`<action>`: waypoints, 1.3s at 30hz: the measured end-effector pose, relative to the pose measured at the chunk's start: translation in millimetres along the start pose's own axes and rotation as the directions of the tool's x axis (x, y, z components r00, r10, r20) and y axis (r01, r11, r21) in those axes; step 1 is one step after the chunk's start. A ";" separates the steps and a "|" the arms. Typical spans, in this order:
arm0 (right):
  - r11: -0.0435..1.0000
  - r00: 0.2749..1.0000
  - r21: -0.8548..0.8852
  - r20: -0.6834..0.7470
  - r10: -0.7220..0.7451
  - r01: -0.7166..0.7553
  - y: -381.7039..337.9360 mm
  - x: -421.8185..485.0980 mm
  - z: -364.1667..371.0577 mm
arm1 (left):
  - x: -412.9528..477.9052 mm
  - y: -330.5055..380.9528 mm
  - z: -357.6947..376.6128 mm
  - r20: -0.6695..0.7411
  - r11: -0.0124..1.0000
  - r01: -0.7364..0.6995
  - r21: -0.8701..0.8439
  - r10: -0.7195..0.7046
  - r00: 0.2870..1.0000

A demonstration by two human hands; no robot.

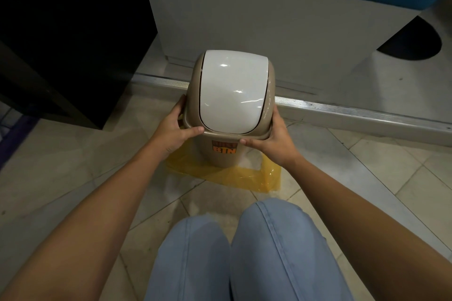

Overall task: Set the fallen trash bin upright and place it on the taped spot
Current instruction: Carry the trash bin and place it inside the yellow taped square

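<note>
A beige trash bin (221, 157) with a white swing lid (231, 90) and an orange label stands upright in the middle of the view. Its base sits inside a square of yellow tape (244, 178) on the tiled floor. My left hand (175, 129) grips the left side of the bin's rim, thumb along the front edge. On the opposite side my right hand (271, 140) holds the rim the same way. The far side of the tape square is hidden behind the bin.
A black cabinet (61, 39) stands at the left. A grey panel (244, 19) rises just behind the bin, with a metal floor strip (342, 107) along its foot. My knees in blue jeans (244, 252) are close below the tape.
</note>
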State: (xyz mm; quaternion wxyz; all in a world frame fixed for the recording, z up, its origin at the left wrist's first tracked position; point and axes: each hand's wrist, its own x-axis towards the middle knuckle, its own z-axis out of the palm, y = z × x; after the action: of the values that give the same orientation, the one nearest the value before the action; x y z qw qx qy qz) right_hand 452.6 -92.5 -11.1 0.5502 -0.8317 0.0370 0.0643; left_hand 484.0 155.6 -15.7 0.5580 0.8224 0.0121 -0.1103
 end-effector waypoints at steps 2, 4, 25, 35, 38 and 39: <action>1.000 1.000 0.020 -0.019 -0.005 0.006 -0.8 1.2 -0.5 | 4.5 2.9 2.1 -0.019 1.000 -0.004 -0.005 0.004 1.000; 1.000 0.999 0.024 -0.032 -0.006 0.007 -1.0 3.6 -1.3 | 8.7 4.6 3.4 -0.031 1.000 -0.001 0.002 0.001 1.000; 0.988 0.991 0.111 -0.067 0.116 -0.108 -3.1 37.6 -10.8 | 44.9 12.0 23.5 -0.097 0.998 0.009 -0.054 -0.015 0.995; 0.985 0.989 0.128 -0.073 0.126 -0.116 -2.3 41.9 -10.9 | 51.4 14.7 24.5 -0.094 0.999 0.012 -0.053 -0.017 0.995; 0.984 0.989 0.132 -0.076 0.128 -0.117 -2.7 42.2 -10.1 | 51.3 14.4 25.2 -0.099 0.999 0.011 -0.048 -0.015 0.995; 0.985 0.989 0.129 -0.077 0.127 -0.117 -3.2 41.9 -9.5 | 50.8 14.4 25.4 -0.099 0.999 0.008 -0.046 -0.013 0.995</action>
State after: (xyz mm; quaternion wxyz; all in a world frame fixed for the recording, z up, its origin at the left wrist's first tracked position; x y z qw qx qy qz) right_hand 495.1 -99.6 -10.7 0.5941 -0.7939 0.1151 0.0601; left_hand 531.3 121.6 -21.4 0.5745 0.8140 0.0465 -0.0720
